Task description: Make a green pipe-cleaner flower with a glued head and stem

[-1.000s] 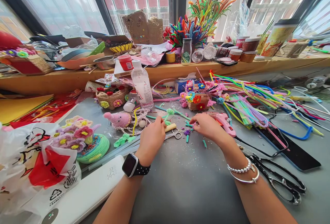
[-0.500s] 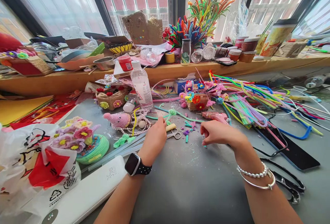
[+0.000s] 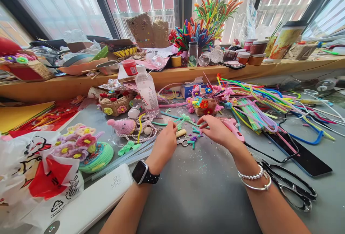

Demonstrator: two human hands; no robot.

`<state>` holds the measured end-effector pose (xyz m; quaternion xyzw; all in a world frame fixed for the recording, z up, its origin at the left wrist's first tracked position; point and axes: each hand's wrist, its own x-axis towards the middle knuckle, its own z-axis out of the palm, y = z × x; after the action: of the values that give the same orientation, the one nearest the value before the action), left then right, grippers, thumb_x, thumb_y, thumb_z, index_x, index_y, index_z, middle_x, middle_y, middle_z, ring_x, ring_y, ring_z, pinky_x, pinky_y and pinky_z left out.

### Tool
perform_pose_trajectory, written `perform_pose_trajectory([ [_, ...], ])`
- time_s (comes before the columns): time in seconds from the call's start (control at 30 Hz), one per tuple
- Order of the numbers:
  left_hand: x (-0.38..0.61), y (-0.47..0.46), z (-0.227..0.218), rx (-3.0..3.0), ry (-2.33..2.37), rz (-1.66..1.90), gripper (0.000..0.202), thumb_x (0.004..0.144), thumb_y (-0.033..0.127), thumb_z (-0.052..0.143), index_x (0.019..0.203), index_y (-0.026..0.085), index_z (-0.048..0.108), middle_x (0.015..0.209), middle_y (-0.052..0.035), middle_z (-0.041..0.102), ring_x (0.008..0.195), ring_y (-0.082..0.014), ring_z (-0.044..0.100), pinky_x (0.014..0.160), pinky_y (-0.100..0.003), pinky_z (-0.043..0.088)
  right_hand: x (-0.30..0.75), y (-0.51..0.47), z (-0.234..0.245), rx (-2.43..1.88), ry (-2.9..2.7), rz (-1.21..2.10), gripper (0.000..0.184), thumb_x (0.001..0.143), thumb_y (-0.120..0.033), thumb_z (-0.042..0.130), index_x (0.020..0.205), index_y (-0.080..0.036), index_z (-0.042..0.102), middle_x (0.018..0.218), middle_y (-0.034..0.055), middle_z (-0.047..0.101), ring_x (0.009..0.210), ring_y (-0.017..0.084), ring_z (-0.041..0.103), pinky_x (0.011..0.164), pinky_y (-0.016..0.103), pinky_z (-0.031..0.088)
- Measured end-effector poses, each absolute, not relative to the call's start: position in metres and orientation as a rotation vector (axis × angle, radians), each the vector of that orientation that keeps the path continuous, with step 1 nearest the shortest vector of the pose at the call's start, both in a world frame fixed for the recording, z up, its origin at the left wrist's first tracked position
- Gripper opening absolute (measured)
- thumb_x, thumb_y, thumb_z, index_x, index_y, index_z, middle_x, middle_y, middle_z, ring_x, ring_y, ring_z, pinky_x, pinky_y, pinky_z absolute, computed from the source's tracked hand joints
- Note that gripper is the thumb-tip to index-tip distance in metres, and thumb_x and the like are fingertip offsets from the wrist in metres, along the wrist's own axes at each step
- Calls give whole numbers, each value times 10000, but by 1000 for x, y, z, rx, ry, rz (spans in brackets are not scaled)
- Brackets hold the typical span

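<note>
My left hand (image 3: 166,143), with a watch on its wrist, is closed in a pinch; what its fingertips hold, if anything, is hidden. Beside it lie small scissors (image 3: 183,141) and a pale yellow stick (image 3: 181,132). My right hand (image 3: 217,130) hovers with thumb and fingers apart, nothing visible between them. Its fingertips are close to a mint-green pipe-cleaner piece (image 3: 185,118). Short green and purple pipe-cleaner scraps (image 3: 193,142) are on the table between the hands. A pink glue gun (image 3: 232,128) is partly hidden behind my right hand.
A clear bottle (image 3: 147,92) stands behind my left hand, near a pink crocheted piece (image 3: 125,126) and beads. Flower-trimmed baskets (image 3: 206,107) sit at the back. Pipe cleaners (image 3: 253,113), a phone (image 3: 302,155) and glasses (image 3: 292,187) lie right; a white power bank (image 3: 107,191) lies left.
My right hand has moved left and forward toward the mint-green piece, and its fingers have stretched out. The left hand has shifted slightly right, still pinched.
</note>
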<state>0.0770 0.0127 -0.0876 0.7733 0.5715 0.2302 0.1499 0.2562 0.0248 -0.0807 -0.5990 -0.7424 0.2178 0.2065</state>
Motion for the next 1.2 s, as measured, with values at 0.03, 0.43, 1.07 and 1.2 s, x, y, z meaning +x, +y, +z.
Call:
perform_pose_trajectory([
  [0.03,77,13,-87,2197,1646,660,160,843,244,200,804,196,348,731,-76,572,724,-203,576,622,-294,397,256,24,-80,-1628,-2091,620,236,691,-52,446,868,-129,581,925,78,613,774,134,592,654,199,436],
  [0.43,75,13,-93,2283,1662,493,134,839,216,243,818,186,372,695,-44,550,652,-168,551,596,-262,385,253,25,-86,-1678,-2421,577,225,699,-152,501,840,-147,676,870,88,633,791,192,577,688,238,407],
  [1.07,78,22,-88,2070,1400,821,144,829,290,274,775,196,370,824,-46,583,764,-158,559,670,-273,402,243,27,-96,-1412,-2423,384,381,722,15,420,1009,-164,596,1075,58,547,939,178,455,835,291,361],
  [1.2,77,17,-86,1952,1448,783,121,822,270,277,756,202,353,804,-35,619,597,-134,575,605,-264,411,234,26,-102,-1350,-2479,344,498,700,52,385,1117,-185,518,1198,64,457,981,191,403,851,334,344],
])
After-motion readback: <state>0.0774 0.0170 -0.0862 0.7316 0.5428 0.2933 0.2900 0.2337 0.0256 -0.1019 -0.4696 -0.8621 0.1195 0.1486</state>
